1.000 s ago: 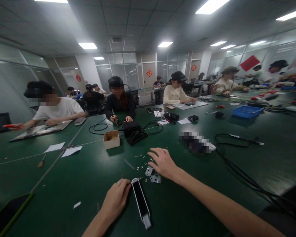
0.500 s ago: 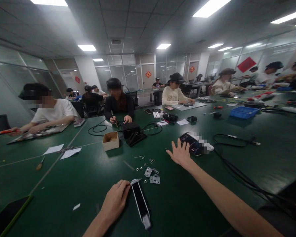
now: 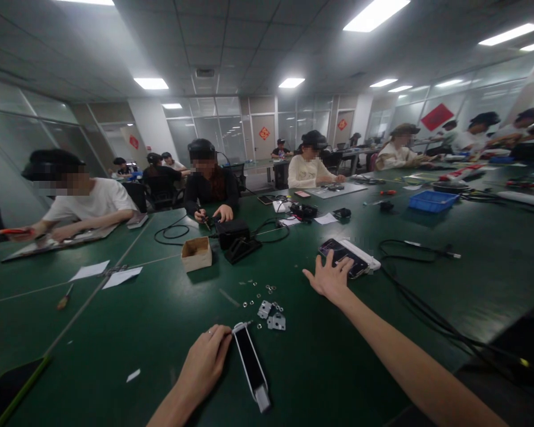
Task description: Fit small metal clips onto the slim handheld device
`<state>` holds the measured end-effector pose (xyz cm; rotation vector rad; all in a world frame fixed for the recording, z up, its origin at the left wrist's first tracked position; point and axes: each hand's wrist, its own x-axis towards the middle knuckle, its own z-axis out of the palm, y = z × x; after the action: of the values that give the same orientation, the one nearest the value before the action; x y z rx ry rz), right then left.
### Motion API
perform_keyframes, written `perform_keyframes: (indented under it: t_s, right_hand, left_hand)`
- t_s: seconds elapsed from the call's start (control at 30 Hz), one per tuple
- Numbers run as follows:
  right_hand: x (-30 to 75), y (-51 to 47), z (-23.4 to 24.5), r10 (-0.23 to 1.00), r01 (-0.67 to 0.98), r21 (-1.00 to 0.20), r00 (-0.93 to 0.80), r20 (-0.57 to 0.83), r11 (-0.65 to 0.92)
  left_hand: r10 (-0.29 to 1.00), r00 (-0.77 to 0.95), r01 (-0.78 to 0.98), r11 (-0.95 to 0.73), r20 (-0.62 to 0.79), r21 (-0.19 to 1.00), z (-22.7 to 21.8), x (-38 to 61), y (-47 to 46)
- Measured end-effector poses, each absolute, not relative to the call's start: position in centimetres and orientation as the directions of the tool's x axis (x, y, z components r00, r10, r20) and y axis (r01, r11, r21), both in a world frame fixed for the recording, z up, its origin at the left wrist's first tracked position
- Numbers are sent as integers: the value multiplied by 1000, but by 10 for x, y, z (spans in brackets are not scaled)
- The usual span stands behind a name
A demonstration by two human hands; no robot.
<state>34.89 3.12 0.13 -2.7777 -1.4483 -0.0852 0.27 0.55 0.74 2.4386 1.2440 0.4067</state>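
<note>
My left hand (image 3: 203, 364) rests on the green table (image 3: 129, 320) with curled fingers touching the top end of a long black part with a white frame (image 3: 250, 365). My right hand (image 3: 330, 277) is stretched forward, fingers spread, with its fingertips on a dark phone (image 3: 342, 256) that lies on a white slab. Two small metal brackets (image 3: 271, 316) and several tiny washers and screws (image 3: 258, 292) lie between the hands.
A small cardboard box (image 3: 196, 253) and a black device with cables (image 3: 234, 236) stand ahead. Black cables (image 3: 420, 308) run along the right. Paper sheets (image 3: 103, 274) and a screwdriver (image 3: 64, 299) lie left. Several people work across the table; a blue tray (image 3: 432, 200) is far right.
My right hand left the small metal parts and reached forward and right, and its fingertips now touch the phone. The left hand stayed on the long part.
</note>
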Motion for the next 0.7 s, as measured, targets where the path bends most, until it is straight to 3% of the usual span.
perform_keyframes:
  t_s: [0.5, 0.7]
  right_hand:
    - [362, 35, -2, 804, 807, -21, 591, 69, -591]
    - [340, 31, -4, 879, 892, -25, 450, 155, -452]
  left_hand:
    - [815, 570, 695, -548, 107, 465, 8, 2, 6]
    - [818, 571, 710, -536, 73, 456, 8, 1, 5]
